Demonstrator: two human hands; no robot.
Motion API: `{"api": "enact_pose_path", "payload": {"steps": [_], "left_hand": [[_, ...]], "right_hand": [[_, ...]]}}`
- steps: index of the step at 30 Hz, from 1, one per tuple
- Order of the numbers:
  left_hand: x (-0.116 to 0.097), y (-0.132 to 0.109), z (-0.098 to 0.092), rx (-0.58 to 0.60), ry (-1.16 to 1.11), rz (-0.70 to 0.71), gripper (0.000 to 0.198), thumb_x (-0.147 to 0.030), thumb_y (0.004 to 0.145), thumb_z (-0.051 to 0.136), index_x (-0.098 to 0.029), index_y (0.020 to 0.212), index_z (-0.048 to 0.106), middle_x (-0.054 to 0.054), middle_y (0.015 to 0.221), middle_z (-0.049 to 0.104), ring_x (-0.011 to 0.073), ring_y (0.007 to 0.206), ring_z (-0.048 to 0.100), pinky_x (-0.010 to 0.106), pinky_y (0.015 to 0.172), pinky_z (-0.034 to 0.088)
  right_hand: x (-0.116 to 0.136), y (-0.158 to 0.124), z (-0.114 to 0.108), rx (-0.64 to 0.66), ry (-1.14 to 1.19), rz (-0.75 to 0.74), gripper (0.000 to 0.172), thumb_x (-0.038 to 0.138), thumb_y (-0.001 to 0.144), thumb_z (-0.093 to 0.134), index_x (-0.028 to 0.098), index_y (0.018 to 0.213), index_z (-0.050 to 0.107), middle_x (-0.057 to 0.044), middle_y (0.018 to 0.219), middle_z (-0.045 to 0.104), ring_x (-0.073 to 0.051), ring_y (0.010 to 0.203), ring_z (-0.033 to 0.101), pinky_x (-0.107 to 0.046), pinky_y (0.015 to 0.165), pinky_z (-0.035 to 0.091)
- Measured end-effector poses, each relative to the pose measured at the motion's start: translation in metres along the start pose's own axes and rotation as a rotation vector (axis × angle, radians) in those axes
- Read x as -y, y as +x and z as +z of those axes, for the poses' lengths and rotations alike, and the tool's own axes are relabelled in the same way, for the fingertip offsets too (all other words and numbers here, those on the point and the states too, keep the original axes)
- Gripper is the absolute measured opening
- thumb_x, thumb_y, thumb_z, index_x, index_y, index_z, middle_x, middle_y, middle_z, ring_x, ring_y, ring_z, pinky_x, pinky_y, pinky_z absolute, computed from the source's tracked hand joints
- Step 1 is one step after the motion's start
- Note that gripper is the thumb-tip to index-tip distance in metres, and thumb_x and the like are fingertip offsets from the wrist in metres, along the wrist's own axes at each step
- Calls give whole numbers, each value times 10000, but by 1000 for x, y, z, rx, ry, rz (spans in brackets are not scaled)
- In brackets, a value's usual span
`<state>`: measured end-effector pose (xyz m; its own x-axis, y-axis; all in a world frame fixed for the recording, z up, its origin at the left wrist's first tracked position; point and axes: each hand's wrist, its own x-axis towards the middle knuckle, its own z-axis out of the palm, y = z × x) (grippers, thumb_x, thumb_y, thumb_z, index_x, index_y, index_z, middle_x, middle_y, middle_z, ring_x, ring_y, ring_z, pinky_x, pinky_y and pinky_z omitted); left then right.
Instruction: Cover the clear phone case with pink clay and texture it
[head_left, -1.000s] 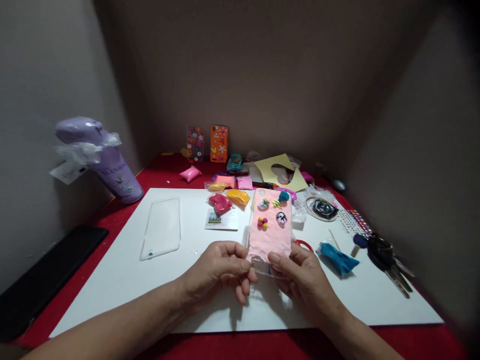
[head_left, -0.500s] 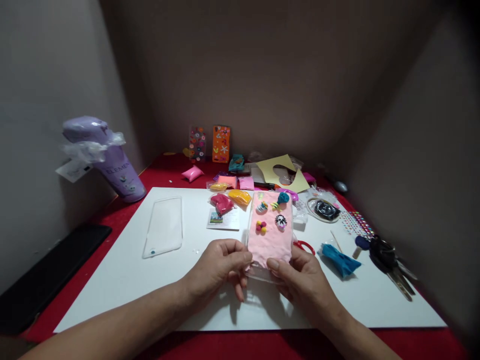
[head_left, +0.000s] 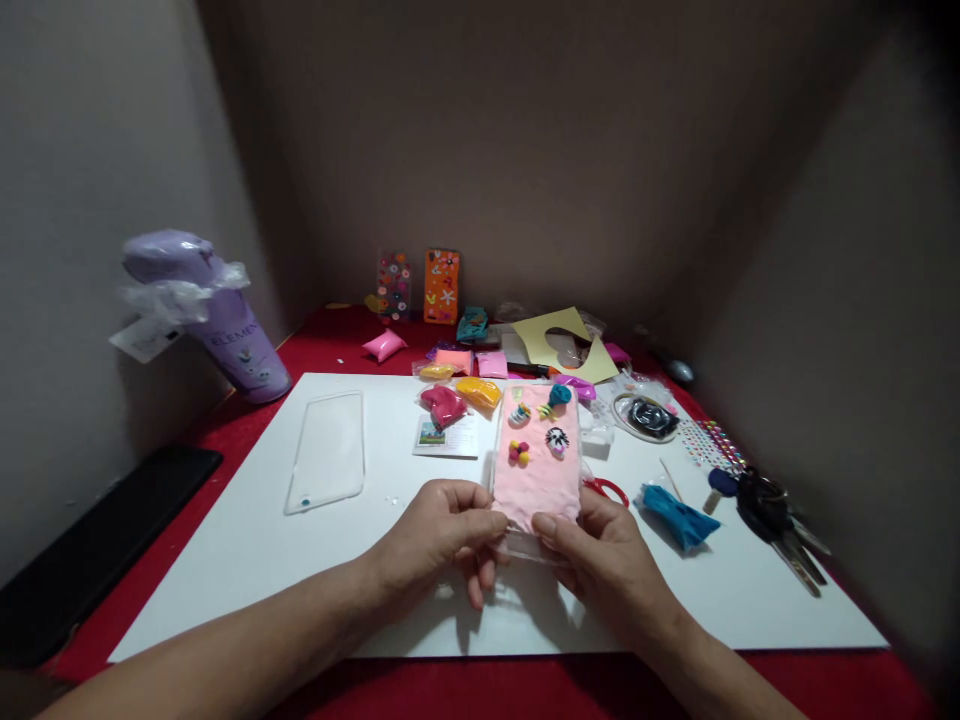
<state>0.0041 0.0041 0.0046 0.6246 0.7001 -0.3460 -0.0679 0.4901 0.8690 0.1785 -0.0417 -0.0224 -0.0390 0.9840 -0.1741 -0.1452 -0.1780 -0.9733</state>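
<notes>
Both my hands hold a clear phone case covered in pink clay (head_left: 537,468) just above the white board (head_left: 247,540). My left hand (head_left: 439,535) pinches its near left corner, fingers closed. My right hand (head_left: 600,560) grips the near right corner, thumb on top. Small clay ornaments (head_left: 536,430) in blue, yellow, red and black-and-white sit on the case's far half. A second, bare clear phone case (head_left: 328,452) lies flat on the board to the left.
Clay packets (head_left: 457,395) in pink, yellow and orange lie behind the case. A blue clay bag (head_left: 679,515), keys (head_left: 772,515), rhinestone strips (head_left: 712,440) and red scissors (head_left: 607,490) are at right. A purple bottle (head_left: 214,315) stands at left. Two decorated cases (head_left: 420,285) lean on the back wall.
The pink case has shifted slightly toward me and left in my hands; grip is unchanged. The view moved a little.
</notes>
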Motion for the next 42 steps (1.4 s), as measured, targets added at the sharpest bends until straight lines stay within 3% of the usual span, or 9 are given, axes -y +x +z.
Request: {"api": "enact_pose_path", "payload": {"steps": [6, 13, 23, 30, 36, 42], "left_hand": [[-1, -1, -1, 21, -38, 3, 129, -195, 729, 592, -123, 643, 526, 53, 635, 628, 103, 443, 564, 193, 368, 474], [-2, 0, -4, 65, -62, -5, 193, -283, 786, 555, -126, 674, 534, 70, 605, 626, 105, 405, 548, 201, 358, 462], [-4, -1, -3, 59, -111, 14, 144, -212, 765, 605, -103, 684, 555, 63, 638, 645, 86, 427, 556, 169, 369, 454], [-4, -1, -4, 76, -109, 27, 153, -238, 784, 590, -97, 729, 566, 73, 662, 647, 98, 457, 580, 184, 406, 471], [0, 0, -6, 105, -90, 50, 98, -149, 723, 644, -101, 755, 564, 74, 693, 656, 121, 494, 605, 216, 439, 497], [-3, -1, -5, 103, -107, 40, 139, -238, 779, 604, -107, 750, 569, 81, 710, 653, 124, 510, 611, 234, 478, 507]], "right_hand": [[-2, 2, -1, -7, -1, 7, 318, 445, 709, 682, 162, 815, 586, 35, 540, 514, -72, 407, 372, -216, 396, 255], [2, 2, 1, -27, 43, -23, 300, 426, 718, 681, 173, 715, 520, 62, 494, 450, -53, 394, 331, -202, 378, 217], [8, 0, 5, -64, 122, -30, 317, 389, 724, 683, 186, 645, 452, 77, 487, 416, -43, 371, 319, -193, 359, 206], [5, 1, 3, -73, 134, -47, 304, 370, 739, 679, 184, 652, 455, 79, 490, 415, -45, 382, 335, -192, 368, 212], [4, 1, 3, -72, 128, -50, 277, 371, 744, 677, 173, 691, 490, 75, 496, 430, -42, 379, 335, -190, 364, 209], [3, 1, 2, -50, 108, -50, 303, 380, 745, 676, 170, 665, 473, 78, 487, 415, -35, 378, 327, -187, 367, 212]]}}
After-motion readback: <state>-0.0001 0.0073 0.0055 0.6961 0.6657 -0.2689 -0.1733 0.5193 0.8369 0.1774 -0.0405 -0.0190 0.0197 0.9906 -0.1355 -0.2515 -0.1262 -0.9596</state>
